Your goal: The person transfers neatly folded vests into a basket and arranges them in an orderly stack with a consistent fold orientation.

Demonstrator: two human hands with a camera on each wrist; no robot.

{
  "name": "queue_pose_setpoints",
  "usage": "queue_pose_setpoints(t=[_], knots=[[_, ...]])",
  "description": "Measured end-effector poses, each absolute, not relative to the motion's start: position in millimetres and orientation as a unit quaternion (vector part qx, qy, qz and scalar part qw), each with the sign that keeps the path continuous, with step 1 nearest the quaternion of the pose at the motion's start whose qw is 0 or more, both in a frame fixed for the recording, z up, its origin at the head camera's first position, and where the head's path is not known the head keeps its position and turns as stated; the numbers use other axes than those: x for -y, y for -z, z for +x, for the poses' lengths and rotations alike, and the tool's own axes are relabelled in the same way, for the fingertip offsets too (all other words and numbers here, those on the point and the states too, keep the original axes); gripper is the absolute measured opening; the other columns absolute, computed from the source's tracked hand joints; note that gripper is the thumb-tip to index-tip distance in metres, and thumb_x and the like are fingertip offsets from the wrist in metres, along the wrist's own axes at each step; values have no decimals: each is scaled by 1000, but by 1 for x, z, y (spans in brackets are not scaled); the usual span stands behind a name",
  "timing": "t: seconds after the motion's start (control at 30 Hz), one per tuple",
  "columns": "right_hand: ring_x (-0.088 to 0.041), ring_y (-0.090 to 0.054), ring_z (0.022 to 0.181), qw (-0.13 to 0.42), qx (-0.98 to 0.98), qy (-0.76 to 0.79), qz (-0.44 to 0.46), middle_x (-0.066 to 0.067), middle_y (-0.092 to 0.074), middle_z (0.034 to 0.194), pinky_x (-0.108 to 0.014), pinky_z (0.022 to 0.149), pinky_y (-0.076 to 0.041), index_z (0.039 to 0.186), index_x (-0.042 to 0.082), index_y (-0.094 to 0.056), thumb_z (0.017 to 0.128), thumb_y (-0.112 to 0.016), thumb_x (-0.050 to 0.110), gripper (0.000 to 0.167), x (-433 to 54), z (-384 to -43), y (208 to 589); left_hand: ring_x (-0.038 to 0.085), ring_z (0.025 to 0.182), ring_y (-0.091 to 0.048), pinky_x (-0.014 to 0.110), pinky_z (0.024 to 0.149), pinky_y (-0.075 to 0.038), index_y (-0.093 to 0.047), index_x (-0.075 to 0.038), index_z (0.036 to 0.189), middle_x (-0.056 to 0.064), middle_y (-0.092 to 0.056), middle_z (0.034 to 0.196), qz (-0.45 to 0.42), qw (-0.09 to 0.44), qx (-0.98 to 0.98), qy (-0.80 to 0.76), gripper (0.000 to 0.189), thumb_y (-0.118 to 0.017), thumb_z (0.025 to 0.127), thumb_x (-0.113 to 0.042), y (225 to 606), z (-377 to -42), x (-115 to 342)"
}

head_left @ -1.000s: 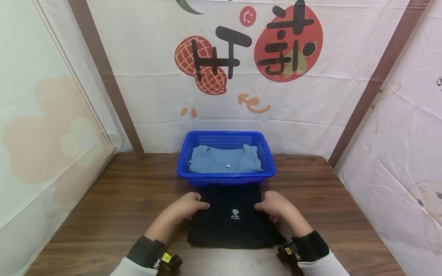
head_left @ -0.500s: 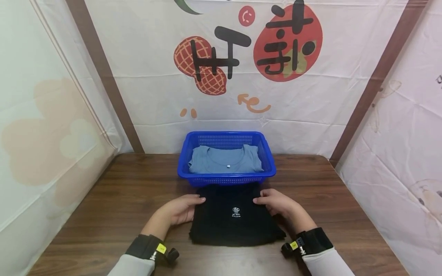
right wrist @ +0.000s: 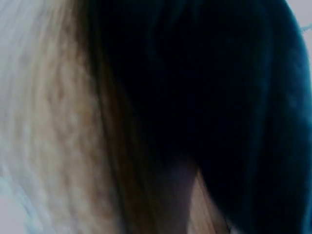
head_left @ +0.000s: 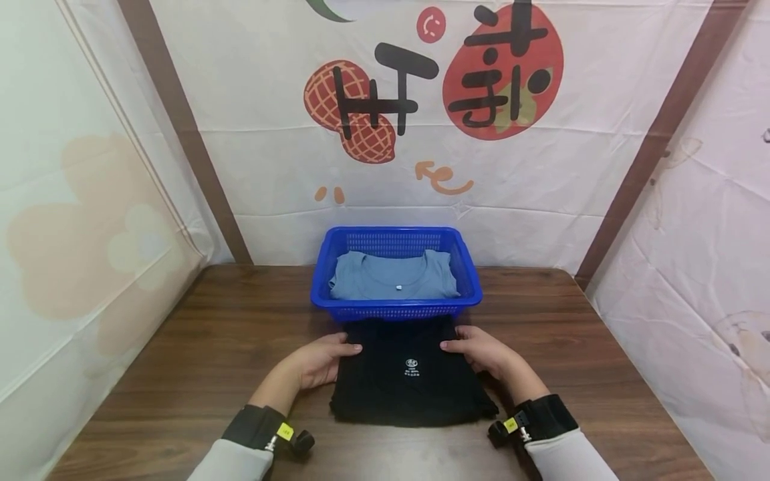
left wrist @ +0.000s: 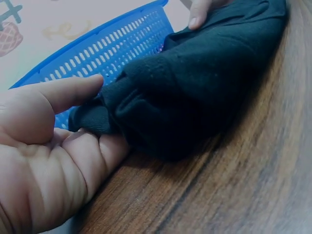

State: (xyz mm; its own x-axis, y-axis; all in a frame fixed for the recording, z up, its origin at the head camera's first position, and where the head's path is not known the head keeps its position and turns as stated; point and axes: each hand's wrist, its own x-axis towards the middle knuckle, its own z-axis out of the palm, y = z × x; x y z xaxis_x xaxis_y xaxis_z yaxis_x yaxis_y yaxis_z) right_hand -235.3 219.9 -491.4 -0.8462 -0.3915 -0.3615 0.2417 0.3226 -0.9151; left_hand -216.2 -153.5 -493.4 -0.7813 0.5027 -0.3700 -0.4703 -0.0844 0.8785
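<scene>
A folded black shirt (head_left: pixel 403 394) with a small white print lies on the table in front of the basket. My left hand (head_left: pixel 319 361) grips its left edge, thumb on top and fingers beneath, as the left wrist view of the hand (left wrist: pixel 53 151) and the cloth (left wrist: pixel 190 92) shows. At the right edge, my right hand (head_left: pixel 487 354) pinches the shirt with the thumb on top; its other fingers are mostly hidden. Dark cloth (right wrist: pixel 219 97) fills much of the blurred right wrist view.
Just beyond the shirt stands a blue plastic basket (head_left: pixel 397 304) holding a folded light blue shirt (head_left: pixel 394 277). The brown wooden table (head_left: pixel 240 314) meets a printed white cloth backdrop (head_left: pixel 271 174) at the back, with cloth walls at both sides.
Over the past second both hands have shifted their hold on the black shirt, the left one turning so its palm faces the cloth more. The basket stays in place.
</scene>
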Motion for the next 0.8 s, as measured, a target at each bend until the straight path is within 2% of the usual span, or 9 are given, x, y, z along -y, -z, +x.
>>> queue_pose_setpoints(t=[0.07,0.17,0.33,0.4,0.53,0.6,0.67,0.8], knots=[[-20,-70,83,267,-768,580,-40,-12,-71,109,-41,73,-60,148,-3,-39,95,-71,34,72,-219,-236,492,30,120,-66,52,99,-54,15,1,159,26,-49,150,15,328,-595,-734,98,-63,102,-17,493,-215,154],[-22,-71,87,266,-767,582,-39,-14,-70,115,-42,74,-60,156,-2,-29,95,-71,32,81,-219,-236,493,31,120,-66,54,96,-54,11,-5,161,24,-52,148,19,329,-600,-729,97,-65,101,-16,493,-215,154],[-23,-73,87,273,-763,584,-53,-12,-73,110,-42,73,-61,151,2,-37,97,-70,31,70,-219,-236,491,32,118,-67,57,92,-56,-8,-10,160,21,-57,143,36,332,-606,-722,82,-64,101,-12,489,-214,154],[-24,-73,88,273,-765,580,-52,-15,-72,113,-43,73,-61,152,4,-36,97,-70,31,70,-219,-236,489,31,117,-67,57,91,-56,-11,-10,159,21,-57,143,38,329,-611,-719,79,-63,100,-10,488,-213,153],[-28,-70,101,270,-774,572,-37,-23,-58,140,-49,79,-60,159,2,-25,96,-72,32,84,-220,-234,486,31,117,-66,57,90,-56,-5,-9,161,23,-52,147,26,318,-627,-710,85,-63,99,-7,486,-213,151],[-30,-69,107,270,-774,572,-35,-26,-50,147,-51,82,-59,161,1,-19,96,-72,32,90,-221,-233,485,31,118,-65,57,91,-56,-1,-8,162,24,-48,150,20,313,-636,-705,89,-64,98,-6,485,-212,150],[-31,-69,108,270,-773,573,-37,-25,-50,148,-53,83,-59,161,2,-18,96,-72,32,90,-221,-233,483,32,118,-65,57,91,-56,0,-9,162,25,-46,151,17,311,-642,-701,90,-64,98,-6,483,-212,151],[-31,-70,106,273,-767,577,-53,-21,-59,139,-52,83,-59,160,5,-24,97,-70,32,83,-221,-233,480,32,119,-64,57,92,-56,-2,-9,163,25,-45,153,14,307,-649,-696,89,-63,98,-5,478,-212,152]])
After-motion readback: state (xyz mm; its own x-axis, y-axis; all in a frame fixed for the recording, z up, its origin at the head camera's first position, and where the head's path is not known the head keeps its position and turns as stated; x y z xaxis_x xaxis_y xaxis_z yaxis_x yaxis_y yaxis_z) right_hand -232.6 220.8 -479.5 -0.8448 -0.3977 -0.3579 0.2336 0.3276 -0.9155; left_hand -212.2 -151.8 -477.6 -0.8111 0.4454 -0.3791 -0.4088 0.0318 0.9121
